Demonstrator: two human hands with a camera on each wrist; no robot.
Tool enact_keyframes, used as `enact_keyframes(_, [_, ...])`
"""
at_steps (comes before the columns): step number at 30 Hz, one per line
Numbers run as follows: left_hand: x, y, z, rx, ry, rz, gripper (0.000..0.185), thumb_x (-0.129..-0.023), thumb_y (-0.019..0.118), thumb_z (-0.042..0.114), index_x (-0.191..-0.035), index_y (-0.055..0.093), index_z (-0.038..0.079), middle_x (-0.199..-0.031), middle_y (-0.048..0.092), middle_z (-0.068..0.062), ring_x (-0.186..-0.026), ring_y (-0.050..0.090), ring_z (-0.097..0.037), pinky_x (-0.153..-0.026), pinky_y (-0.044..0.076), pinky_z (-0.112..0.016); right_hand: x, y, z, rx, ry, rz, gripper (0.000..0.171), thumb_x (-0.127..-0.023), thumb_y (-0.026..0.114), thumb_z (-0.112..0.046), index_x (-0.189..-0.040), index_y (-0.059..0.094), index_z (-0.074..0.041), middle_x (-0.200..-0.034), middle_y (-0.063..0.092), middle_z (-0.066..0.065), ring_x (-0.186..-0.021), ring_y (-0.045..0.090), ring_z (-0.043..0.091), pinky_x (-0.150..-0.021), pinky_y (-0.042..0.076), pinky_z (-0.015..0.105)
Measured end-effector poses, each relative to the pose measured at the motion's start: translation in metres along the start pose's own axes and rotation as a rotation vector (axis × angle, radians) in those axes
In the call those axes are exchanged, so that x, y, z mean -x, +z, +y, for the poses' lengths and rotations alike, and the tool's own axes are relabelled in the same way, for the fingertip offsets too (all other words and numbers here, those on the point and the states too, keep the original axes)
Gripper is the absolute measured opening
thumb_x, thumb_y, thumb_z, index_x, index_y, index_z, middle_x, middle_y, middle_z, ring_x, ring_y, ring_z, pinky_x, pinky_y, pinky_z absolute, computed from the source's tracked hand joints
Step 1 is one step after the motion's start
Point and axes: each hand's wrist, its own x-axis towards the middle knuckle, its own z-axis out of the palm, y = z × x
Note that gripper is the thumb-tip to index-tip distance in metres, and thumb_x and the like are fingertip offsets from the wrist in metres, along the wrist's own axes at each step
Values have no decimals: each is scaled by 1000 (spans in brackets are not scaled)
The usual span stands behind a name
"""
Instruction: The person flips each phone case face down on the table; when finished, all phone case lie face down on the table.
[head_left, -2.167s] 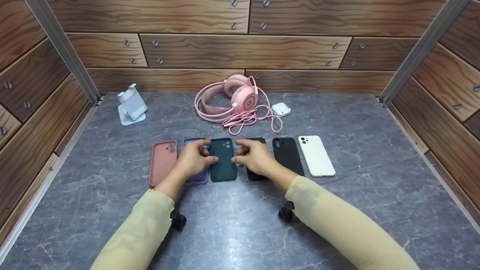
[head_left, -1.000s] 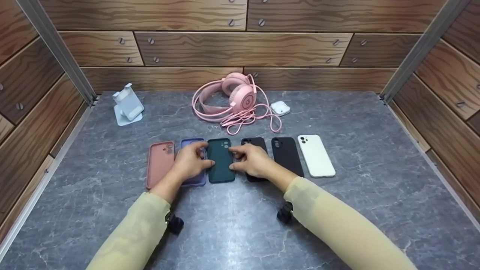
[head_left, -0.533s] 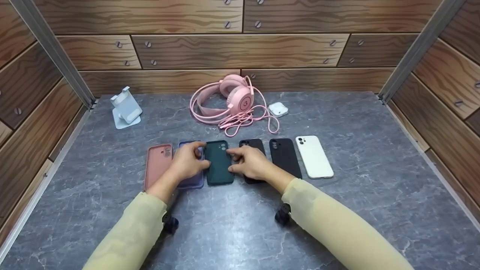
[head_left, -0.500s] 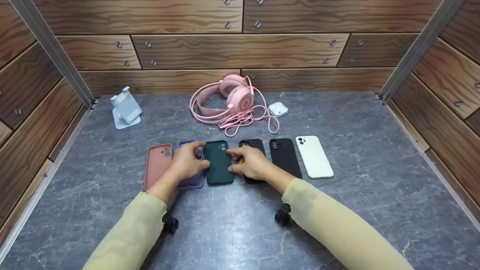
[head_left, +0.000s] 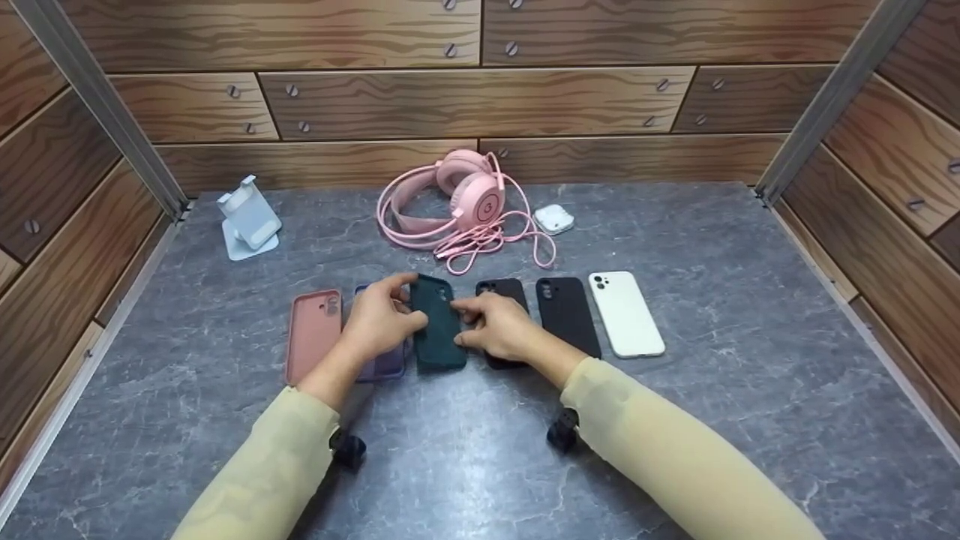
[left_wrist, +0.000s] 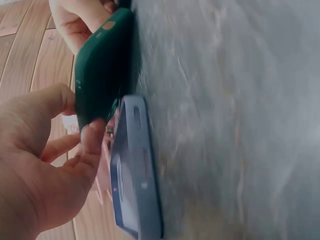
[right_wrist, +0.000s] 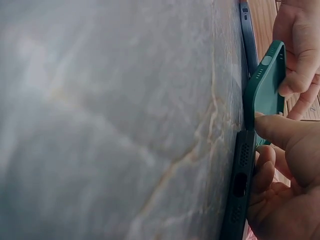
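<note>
The green case point(head_left: 439, 330) is tilted, left side raised, between the purple case point(head_left: 386, 365) and the nearer black case point(head_left: 506, 286), well in from the table's point(head_left: 465, 465) back edge. The left hand point(head_left: 375, 319) grips its left edge with finger and thumb; the right hand point(head_left: 502, 326) holds its right edge likewise. Even pressure from the 2 hands should best keep it from twisting or catching its neighbours. The tabletop is grey, veined and glossy, so cases probably slide easily. Wood-patterned walls point(head_left: 450, 105) enclose 3 sides.
</note>
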Motion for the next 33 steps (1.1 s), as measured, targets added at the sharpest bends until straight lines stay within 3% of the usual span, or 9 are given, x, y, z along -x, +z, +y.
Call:
enact_keyframes(3, [1,3,1,140,-21,8,68,-86,70,1,-152,57,4,-115,69,-19,-95,71,-23,-72,58,-32,0,0,0,0,-1,1,58,-91,87,-23,-145,68,-14,-107,69,4,-88,65,16,-85,55,36])
enact_keyframes(7, [5,8,1,323,-97,7,71,-89,71,-1,-157,51,7,-118,66,-18,-86,68,-22,-69,58,-32,0,0,1,-4,-11,8,57,-91,87,-22,-144,68,-13,-106,69,4,-87,65,16,-84,55,36])
enact_keyframes(12, [14,12,2,453,-170,-10,75,-92,75,0,-161,47,10,-120,64,-18,-82,65,-21,-67,58,-33,0,1,2,-6,-22,10,57,-91,87,-22,-144,68,-12,-105,69,4,-87,64,15,-83,54,35])
enact_keyframes(19, [26,17,4,487,-148,-45,79,-92,76,0,-163,43,10,-116,66,-21,-85,69,-24,-68,59,-35,0,0,2,-5,-15,11,57,-92,87,-23,-144,68,-11,-105,69,4,-88,64,17,-83,53,36])
enact_keyframes(26, [32,18,8,458,-159,-8,80,-90,73,-3,-163,42,10,-115,64,-20,-78,64,-22,-64,56,-34,2,-2,-1,-73,16,22,61,-90,88,-18,-146,66,-10,-112,72,8,-92,67,19,-86,56,37])
enact_keyframes(30, [35,17,11,461,-176,5,79,-91,70,-3,-163,42,9,-116,63,-19,-77,62,-21,-66,56,-34,2,-5,-4,-173,3,35,59,-91,86,-13,-146,65,-6,-111,74,10,-93,70,20,-86,58,36])
enact_keyframes(33, [36,18,9,461,-194,11,76,-92,69,-2,-163,43,9,-117,62,-18,-77,61,-20,-66,55,-34,2,-9,-7,-308,13,26,56,-95,80,-9,-147,62,-3,-108,75,11,-90,72,20,-79,59,33])
